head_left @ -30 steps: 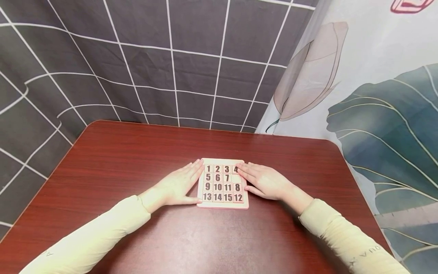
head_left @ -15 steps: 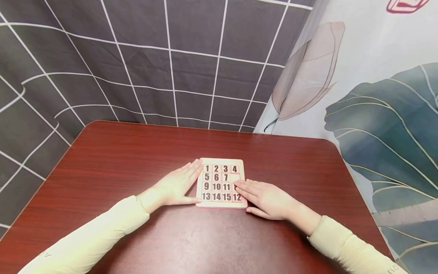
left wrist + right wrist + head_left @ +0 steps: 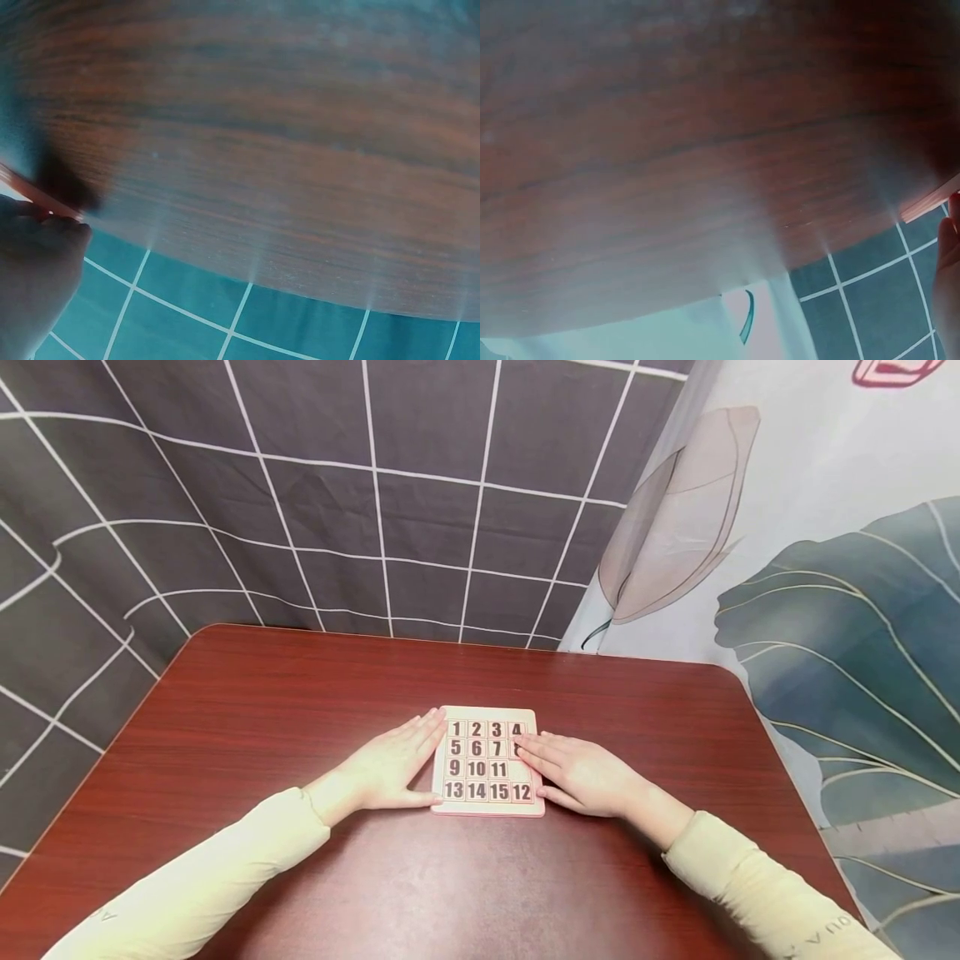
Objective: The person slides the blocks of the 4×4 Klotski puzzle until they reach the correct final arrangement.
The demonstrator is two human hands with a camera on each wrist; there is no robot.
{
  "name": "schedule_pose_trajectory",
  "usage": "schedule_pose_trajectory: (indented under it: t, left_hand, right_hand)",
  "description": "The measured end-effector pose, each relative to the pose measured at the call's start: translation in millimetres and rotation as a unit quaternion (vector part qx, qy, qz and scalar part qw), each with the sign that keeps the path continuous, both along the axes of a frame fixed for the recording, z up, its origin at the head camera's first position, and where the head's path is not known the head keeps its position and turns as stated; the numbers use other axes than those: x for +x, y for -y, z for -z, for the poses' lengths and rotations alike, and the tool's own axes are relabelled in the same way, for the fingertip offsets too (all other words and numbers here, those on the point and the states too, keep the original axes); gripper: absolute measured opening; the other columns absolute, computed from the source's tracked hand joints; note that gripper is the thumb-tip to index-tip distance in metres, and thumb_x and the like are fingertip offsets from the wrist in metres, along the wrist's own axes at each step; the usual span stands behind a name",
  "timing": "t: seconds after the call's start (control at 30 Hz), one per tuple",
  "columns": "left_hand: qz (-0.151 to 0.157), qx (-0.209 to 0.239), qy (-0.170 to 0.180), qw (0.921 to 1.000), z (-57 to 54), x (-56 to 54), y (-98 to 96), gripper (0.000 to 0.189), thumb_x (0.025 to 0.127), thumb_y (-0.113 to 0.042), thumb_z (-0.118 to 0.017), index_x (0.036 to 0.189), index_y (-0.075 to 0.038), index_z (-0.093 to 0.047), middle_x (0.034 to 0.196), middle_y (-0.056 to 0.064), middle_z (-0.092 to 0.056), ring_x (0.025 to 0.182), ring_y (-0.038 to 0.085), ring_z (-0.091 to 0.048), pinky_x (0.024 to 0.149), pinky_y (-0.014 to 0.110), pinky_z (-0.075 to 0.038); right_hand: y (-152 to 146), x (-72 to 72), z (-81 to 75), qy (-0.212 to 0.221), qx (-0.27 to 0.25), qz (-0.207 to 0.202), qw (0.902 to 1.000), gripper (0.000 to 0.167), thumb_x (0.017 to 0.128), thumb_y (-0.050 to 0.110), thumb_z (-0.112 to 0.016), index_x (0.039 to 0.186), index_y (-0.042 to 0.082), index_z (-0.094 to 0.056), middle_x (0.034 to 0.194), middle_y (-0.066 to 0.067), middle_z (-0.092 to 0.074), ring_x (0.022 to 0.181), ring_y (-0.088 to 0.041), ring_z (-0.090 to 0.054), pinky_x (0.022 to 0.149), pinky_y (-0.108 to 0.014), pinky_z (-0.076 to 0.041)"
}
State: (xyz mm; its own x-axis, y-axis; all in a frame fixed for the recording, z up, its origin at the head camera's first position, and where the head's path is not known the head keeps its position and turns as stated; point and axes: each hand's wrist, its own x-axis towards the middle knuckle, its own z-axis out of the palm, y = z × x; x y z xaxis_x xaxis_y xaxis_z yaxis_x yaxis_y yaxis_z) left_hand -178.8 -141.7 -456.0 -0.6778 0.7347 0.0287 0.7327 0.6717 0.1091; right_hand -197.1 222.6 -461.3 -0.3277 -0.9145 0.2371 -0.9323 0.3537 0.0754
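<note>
A sliding number puzzle [image 3: 489, 713] in a pale frame lies flat on the table, with numbered tiles in rows. My left hand [image 3: 386, 768] rests along its left side, fingers straight at the upper left corner and thumb at the lower left. With straight fingers, my right hand [image 3: 588, 774] touches the 8 tile [image 3: 515, 752], partly covering it at the right end of the second row. Below that tile is the gap, above the 12 tile [image 3: 521, 792]. In each wrist view, only part of the left hand [image 3: 37, 277] or right hand [image 3: 949, 277] shows beside the puzzle's edge.
The reddish-brown wooden table [image 3: 360, 677] reaches back to a dark curtain [image 3: 427, 518] with white grid lines. On the right hangs a light curtain [image 3: 810, 468] with large leaf prints.
The right hand has moved down from the 4 tile to the 8 tile, then back up. The 8 tile has slid from the third row into the second. The left hand stays put.
</note>
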Motion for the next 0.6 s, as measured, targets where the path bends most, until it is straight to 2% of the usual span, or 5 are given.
schedule_pose_trajectory:
  t: [0.13,0.27,0.47,0.6]
  left_hand:
    - [0.002,0.001,-0.001,1.0,-0.1,-0.5,-1.0,0.105,0.094,-0.062,-0.068,0.161,0.011,-0.033,0.171,0.03,-0.028,0.161,0.041,-0.031,0.133,0.047,-0.032]
    - [0.006,0.003,-0.007,1.0,1.9,-0.6,-0.3,0.104,0.094,-0.061,-0.068,0.16,0.012,-0.034,0.171,0.031,-0.029,0.16,0.042,-0.032,0.132,0.048,-0.033]
    - [0.004,0.003,-0.007,1.0,2.8,-0.2,-0.2,0.104,0.094,-0.061,-0.068,0.16,0.012,-0.035,0.17,0.031,-0.029,0.16,0.042,-0.032,0.131,0.048,-0.034]
    - [0.0,0.0,-0.002,1.0,0.8,0.7,-1.2,0.104,0.094,-0.062,-0.068,0.16,0.011,-0.034,0.171,0.03,-0.028,0.161,0.041,-0.031,0.132,0.047,-0.033]
  right_hand:
    - [-1,4.5,-1.7,0.001,0.005,0.006,1.0,0.061,0.106,0.04,-0.062,0.148,-0.003,-0.059,0.158,-0.018,-0.056,0.144,-0.031,-0.058,0.119,-0.048,-0.051]
    - [-4,15.3,-2.2,-0.001,0.006,0.005,1.0,0.062,0.106,0.042,-0.062,0.149,-0.002,-0.058,0.159,-0.018,-0.055,0.145,-0.031,-0.058,0.118,-0.048,-0.051]
    - [-11,37.1,-0.7,-0.002,0.009,-0.025,0.9996,0.063,0.103,0.042,-0.065,0.15,0.001,-0.058,0.157,-0.014,-0.058,0.145,-0.028,-0.058,0.119,-0.044,-0.05]
    - [-15,46.0,0.2,-0.003,0.013,-0.042,0.999,0.065,0.101,0.043,-0.066,0.151,0.003,-0.057,0.157,-0.012,-0.058,0.146,-0.025,-0.057,0.12,-0.04,-0.047]
